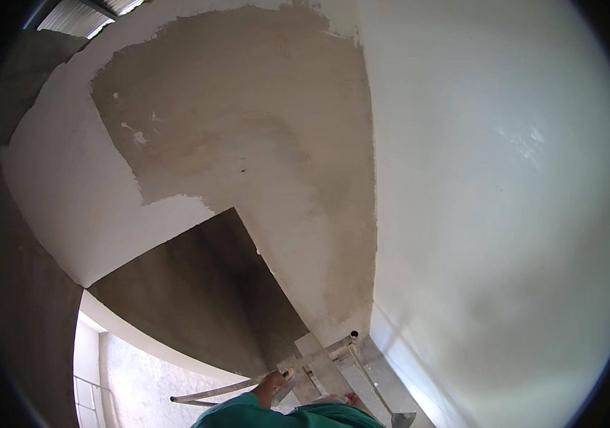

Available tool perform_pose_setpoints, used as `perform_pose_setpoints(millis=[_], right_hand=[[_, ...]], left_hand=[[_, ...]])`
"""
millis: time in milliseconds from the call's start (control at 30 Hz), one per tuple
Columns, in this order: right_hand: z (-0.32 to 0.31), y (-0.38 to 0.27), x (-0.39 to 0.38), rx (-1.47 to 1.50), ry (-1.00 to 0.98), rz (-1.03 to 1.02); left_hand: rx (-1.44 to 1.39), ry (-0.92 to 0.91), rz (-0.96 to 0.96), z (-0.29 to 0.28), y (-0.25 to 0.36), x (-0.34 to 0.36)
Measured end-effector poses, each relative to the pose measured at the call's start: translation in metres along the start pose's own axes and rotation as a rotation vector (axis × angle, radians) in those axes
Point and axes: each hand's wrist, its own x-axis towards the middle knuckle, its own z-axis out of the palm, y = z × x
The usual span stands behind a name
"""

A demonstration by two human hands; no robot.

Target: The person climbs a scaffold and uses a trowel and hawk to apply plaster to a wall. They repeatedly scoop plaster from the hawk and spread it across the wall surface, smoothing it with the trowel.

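Observation:
My left hand (270, 389) shows small at the bottom, coming out of a green sleeve (241, 412). Its fingers look closed round something with a pale yellowish end (288, 373), too small to name. Beside it are the light metal tubes and flat boards of a scaffold-like frame (330, 378). I cannot see my right hand; the green cloth and the lower edge cut off that side. A small reddish thing (351, 398) lies low by the green cloth, and I cannot make out what it is.
Ahead stands a wall with a large grey-brown patch (248, 93) edged by white coating. Below it is a dark opening (205, 292). A smooth pale wall (497, 214) fills the right. Metal tubes (212, 392) stick out low left, above a brightly lit lower area (141, 367).

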Motion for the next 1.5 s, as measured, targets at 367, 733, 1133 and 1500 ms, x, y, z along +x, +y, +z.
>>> perform_pose_setpoints(millis=[367, 733, 1133, 1500], right_hand=[[-0.08, -0.127, -0.016, 0.139, -0.127, 0.098], [-0.075, -0.146, -0.024, 0.194, -0.006, 0.084], [-0.079, -0.131, -0.011, 0.218, -0.005, 0.087], [-0.095, -0.113, 0.001, 0.23, -0.022, 0.059]], left_hand=[[-0.04, 0.059, 0.066, -0.054, 0.007, 0.024], [0.069, -0.071, -0.058, -0.044, -0.055, 0.007], [0.112, 0.383, 0.295, -0.057, 0.034, 0.046], [-0.222, 0.905, 0.615, -0.227, 0.149, -0.165]])
